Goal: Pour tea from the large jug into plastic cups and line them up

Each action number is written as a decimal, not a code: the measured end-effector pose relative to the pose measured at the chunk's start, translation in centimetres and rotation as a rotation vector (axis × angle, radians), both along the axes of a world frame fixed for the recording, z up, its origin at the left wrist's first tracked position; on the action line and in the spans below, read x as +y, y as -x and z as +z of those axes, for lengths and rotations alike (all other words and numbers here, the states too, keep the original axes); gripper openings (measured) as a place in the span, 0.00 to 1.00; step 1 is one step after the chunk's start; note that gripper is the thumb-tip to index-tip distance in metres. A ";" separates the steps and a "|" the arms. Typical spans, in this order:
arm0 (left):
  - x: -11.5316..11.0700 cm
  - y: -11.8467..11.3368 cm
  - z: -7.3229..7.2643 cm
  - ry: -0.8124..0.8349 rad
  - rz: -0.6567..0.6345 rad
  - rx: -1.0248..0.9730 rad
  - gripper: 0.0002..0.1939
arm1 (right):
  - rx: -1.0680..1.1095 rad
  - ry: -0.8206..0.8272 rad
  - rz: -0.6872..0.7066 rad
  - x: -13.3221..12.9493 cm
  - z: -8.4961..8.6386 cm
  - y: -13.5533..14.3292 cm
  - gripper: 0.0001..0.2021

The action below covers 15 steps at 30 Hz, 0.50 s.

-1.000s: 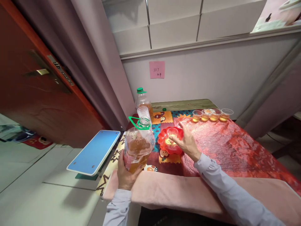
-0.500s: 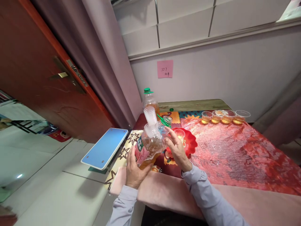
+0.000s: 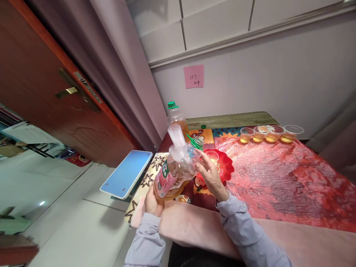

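A large clear bottle (image 3: 166,178) of amber drink, with a pink label, leans with its upper end away from me and to the right. My left hand (image 3: 154,202) is wrapped round its lower part. At the clear shoulder, my right hand (image 3: 210,174) has its thumb and fingers closed on the plastic. A green carry ring (image 3: 194,141) surrounds an uncapped neck just past the fingers. Beyond the bottle rises a stack of clear plastic cups (image 3: 175,134), partly hidden. Right of it, a single clear cup (image 3: 213,156) sits in a red scalloped tray (image 3: 228,168).
Several cups of amber drink (image 3: 272,134) stand in a row at the back right. Behind the cup stack is a second bottle (image 3: 175,118) with a green cap. A loose green cap (image 3: 203,127) lies near the wall. A blue-topped stool (image 3: 128,173) stands left of the table.
My left hand has shifted down and left along the bottle, uncovering more of its label. My right hand stays at the shoulder. The view has tilted slightly.
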<state>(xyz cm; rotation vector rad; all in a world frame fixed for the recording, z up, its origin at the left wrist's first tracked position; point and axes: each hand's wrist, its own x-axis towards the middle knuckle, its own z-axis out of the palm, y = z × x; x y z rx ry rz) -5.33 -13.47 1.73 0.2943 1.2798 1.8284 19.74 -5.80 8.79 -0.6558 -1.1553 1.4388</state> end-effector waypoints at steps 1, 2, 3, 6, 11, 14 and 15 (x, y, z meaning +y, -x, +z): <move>0.2 -0.2 -0.2 0.013 -0.005 -0.009 0.12 | 0.001 0.002 -0.005 0.0 -0.1 0.0 0.40; 0.3 -0.4 -0.3 0.027 -0.001 -0.004 0.12 | 0.003 0.002 -0.009 0.0 -0.2 0.0 0.39; 0.4 -0.5 -0.3 0.038 0.004 0.009 0.13 | 0.007 0.003 -0.011 0.0 -0.3 0.0 0.39; 0.7 -0.8 -0.3 0.040 0.009 0.067 0.13 | 0.025 0.010 -0.018 0.0 -0.3 0.2 0.40; 0.2 -0.3 0.9 0.031 -0.057 0.102 0.17 | 0.085 0.048 -0.036 -0.3 -0.1 0.6 0.41; -0.6 0.6 2.4 0.014 -0.142 0.126 0.21 | 0.116 0.076 -0.009 -0.7 -0.1 0.9 0.41; -0.9 0.9 3.0 0.005 -0.194 0.132 0.22 | 0.124 0.091 -0.002 -0.8 -0.1 1.0 0.41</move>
